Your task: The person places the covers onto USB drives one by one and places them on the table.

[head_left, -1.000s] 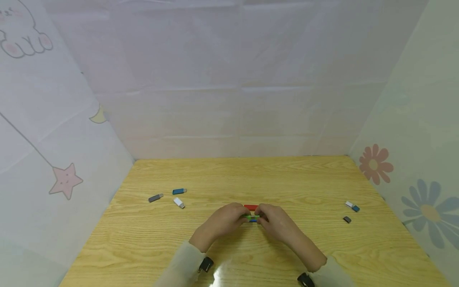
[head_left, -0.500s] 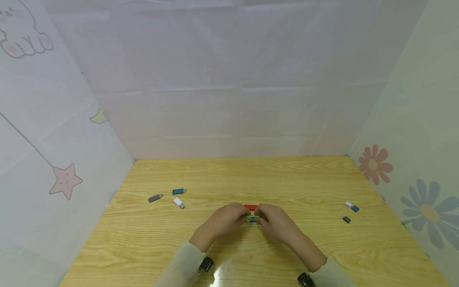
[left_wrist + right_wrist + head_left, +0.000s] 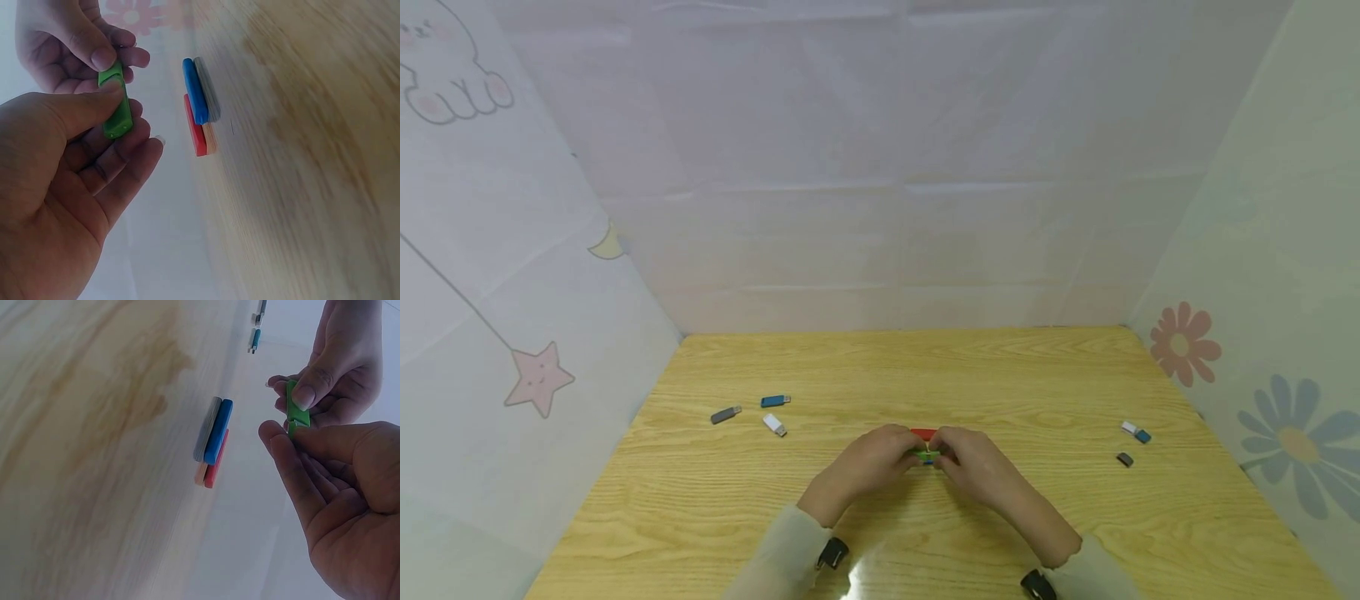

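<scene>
My left hand (image 3: 872, 458) pinches the body of a green USB stick (image 3: 119, 119) between thumb and fingers. At its other end, my right hand (image 3: 973, 458) pinches the green cap (image 3: 292, 427). In the wrist views cap and body stand in line, with a narrow seam between them. Both hands hold the stick above the table. Below it lie a blue USB stick (image 3: 195, 92) and a red USB stick (image 3: 195, 128), roughly parallel. My hands partly cover both of these in the head view.
On the wooden table (image 3: 700, 517), uncapped grey (image 3: 725, 415), blue (image 3: 773, 401) and white (image 3: 773, 424) USB sticks lie at the left. Small white (image 3: 1129, 427), blue (image 3: 1142, 436) and grey (image 3: 1124, 459) caps lie at the right. Patterned sheets (image 3: 895, 208) wall the table's back and sides.
The metal connector that showed between the green body and cap is now mostly out of sight; the two parts have come closer together. My hands have barely moved.
</scene>
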The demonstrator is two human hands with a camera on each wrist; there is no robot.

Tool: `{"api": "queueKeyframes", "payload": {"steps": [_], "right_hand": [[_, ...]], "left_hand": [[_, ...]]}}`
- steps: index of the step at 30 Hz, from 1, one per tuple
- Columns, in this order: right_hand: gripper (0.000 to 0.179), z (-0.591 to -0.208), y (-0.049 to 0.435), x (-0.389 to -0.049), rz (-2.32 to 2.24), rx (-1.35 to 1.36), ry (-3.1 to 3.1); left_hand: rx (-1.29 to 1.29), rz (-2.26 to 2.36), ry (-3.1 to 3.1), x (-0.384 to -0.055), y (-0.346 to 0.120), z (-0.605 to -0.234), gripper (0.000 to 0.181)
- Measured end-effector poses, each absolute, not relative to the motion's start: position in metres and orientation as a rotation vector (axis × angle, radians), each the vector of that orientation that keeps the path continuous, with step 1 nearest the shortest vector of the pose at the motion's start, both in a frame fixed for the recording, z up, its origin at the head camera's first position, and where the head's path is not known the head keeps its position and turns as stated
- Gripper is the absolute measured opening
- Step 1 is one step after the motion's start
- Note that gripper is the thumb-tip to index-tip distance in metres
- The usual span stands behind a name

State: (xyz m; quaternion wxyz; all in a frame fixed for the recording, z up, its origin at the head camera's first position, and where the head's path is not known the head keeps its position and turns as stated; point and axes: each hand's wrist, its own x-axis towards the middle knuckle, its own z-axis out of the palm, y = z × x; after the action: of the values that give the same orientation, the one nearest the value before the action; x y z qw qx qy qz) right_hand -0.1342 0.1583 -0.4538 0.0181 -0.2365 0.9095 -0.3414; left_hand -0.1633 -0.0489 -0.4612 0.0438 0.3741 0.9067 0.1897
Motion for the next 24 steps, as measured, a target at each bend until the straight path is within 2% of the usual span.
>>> {"api": "queueKeyframes", "payload": {"steps": [24], "right_hand": [[0.013, -0.4543, 0.1523, -0.1311, -1.124, -0.803, 2.858]], "left_hand": [[1.063, 0.828, 2.643, -0.1641, -0.0481, -0.4572, 0.015]]}}
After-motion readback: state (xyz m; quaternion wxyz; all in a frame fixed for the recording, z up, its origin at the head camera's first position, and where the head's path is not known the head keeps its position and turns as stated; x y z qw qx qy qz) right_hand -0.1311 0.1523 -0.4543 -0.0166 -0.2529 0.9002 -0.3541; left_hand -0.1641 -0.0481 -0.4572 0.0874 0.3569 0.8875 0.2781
